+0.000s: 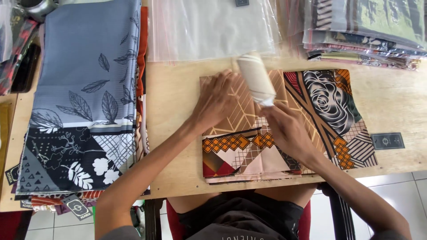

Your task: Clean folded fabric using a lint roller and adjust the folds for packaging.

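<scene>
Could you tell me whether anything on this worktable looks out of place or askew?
Nothing looks damaged or spilled. One small oddity: a dark tag lies loose on the wooden table, right of the folded patterned cloth under both hands.

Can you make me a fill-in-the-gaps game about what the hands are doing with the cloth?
1. The left hand lies flat on the brown patterned ____.
2. The right hand holds a pale ____.
3. The grey cloth pile is printed with dark ____.
4. The cloths lie on a ____ table.

Missing words: cloth; roll; leaves; wooden
</scene>
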